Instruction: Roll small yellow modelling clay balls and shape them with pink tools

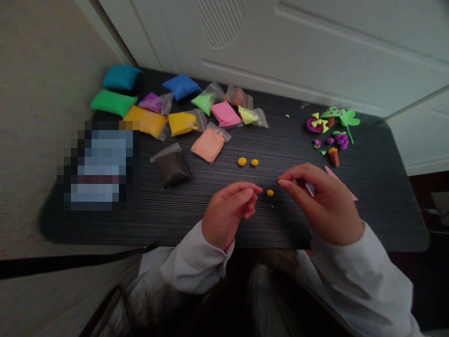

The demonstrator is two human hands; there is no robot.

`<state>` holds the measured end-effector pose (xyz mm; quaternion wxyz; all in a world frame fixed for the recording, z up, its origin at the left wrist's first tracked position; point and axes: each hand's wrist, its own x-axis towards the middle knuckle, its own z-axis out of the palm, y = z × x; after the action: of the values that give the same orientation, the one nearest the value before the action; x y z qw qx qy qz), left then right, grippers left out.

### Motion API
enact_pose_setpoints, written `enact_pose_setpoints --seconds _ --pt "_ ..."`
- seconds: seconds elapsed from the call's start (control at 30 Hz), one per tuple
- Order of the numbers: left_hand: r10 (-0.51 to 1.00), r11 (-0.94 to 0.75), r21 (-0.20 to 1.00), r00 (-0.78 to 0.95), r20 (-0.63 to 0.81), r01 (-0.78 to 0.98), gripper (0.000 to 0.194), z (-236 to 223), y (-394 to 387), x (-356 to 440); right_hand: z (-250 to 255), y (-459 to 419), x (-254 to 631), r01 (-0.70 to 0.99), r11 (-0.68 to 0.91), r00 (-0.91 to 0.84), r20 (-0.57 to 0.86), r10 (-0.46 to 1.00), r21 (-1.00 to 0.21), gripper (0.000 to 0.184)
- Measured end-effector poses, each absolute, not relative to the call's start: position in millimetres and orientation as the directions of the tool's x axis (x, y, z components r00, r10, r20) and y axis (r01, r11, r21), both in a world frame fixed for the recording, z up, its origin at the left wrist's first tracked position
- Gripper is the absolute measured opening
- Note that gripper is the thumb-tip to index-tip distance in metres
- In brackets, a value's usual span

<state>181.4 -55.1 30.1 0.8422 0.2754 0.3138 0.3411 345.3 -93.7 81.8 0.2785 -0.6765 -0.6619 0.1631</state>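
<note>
Holds left hand (226, 213) at lower center and right hand (324, 201) at lower right of the frame, with thumb and forefinger pressed together on each; cannot tell of anything tiny pinched inside. Has 1 yellow ball (270, 193) on the dark tabletop (168, 215) between them, 2 more yellow balls (242, 161) near mid-frame, and colored bags (114, 103) across upper left.

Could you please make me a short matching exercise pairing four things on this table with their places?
1. Lone yellow ball
2. Yellow ball pair
3. Dark brown packet
4. Purple ball cluster

A. Left of the peach packet
B. Among small shaped pieces toward the table's right end
C. Between the left hand and right hand
D. Side by side, beyond the hands

Pairs: 1-C, 2-D, 3-A, 4-B
</note>
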Motion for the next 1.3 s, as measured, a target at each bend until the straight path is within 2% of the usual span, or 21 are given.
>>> enact_pose_setpoints --seconds 0.1,0.2,0.37,0.5,0.67,0.83,1.03,1.3 --pt "0.784 0.429 0.848 0.595 -0.179 -0.311 0.016 33.0 -61.9 181.5 90.3 -115.4 332.4 0.661 0.069 0.079 0.161 0.984 -0.747 0.002" --pt "0.721 0.371 0.887 0.687 -0.089 -0.275 0.015 42.9 -66.7 178.3 88.7 -130.5 322.9 0.610 0.143 0.102 0.255 0.961 -0.779 0.009" --pt "0.645 0.486 0.835 0.750 -0.142 -0.259 0.013 57.5 -71.8 174.7 83.8 -143.7 317.8 0.602 0.234 0.095 0.359 0.928 -0.763 0.026" --pt "0.666 0.462 0.846 0.734 -0.132 -0.267 0.014 60.7 -75.5 174.1 85.4 -150.1 319.6 0.602 0.272 0.081 0.396 0.915 -0.751 0.034" --pt "0.684 0.367 0.908 0.720 -0.114 -0.204 0.014 62.9 -76.6 172.1 86.6 -156.3 322.7 0.591 0.294 0.044 0.394 0.918 -0.751 0.031" --pt "0.641 0.437 0.881 0.750 -0.164 -0.181 0.013 67.2 -78.1 169.7 84.2 -157.9 324.4 0.585 0.320 0.021 0.408 0.913 -0.745 0.030" --pt "0.653 0.401 0.904 0.739 -0.165 -0.152 0.009 69.5 -81.9 170.0 82.0 -160.9 324.0 0.623 0.349 0.021 0.460 0.887 -0.700 0.031" --pt "0.662 0.442 0.884 0.720 -0.207 -0.152 0.011 67.9 -83.2 175.8 78.2 -163.0 319.2 0.708 0.323 0.059 0.507 0.860 -0.628 0.030"
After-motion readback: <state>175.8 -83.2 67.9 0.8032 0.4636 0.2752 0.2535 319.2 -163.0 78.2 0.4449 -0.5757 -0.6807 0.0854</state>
